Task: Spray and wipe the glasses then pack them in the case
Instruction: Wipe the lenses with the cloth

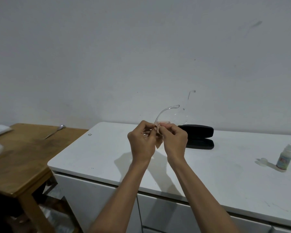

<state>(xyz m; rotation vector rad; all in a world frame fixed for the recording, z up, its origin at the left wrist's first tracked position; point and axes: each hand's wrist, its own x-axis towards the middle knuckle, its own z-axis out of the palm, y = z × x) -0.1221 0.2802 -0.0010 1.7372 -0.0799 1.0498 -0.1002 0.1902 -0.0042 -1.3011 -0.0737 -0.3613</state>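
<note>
at the centre of the frame the left hand (142, 142) and the right hand (174, 140) meet above the white tabletop (107, 152), fingers curled inward toward each other. each grip is closed: between the fingertips of both hands a small pale pink cloth (158, 130) is pinched, bunched at the top, with one corner hanging down in the gap between the palms. the cloth is pressed around the near part of the clear glasses (173, 117), which rise up and to the right from the grip; one transparent temple arm curves upward above the hands, and a lens shows just right of the fingertips, faint against the wall. whether the fingers touch the frame directly or only through the cloth cannot be told.

just right of the hands, behind the right hand, a black case (199, 137) lies open on the tabletop, its lid raised toward the wall. well apart, at the right edge of the frame, a small spray bottle (284, 158) stands upright on the same tabletop.

in the left of the frame stands a lower wooden table (20, 157) with a spoon (55, 131) lying near its far edge.
</note>
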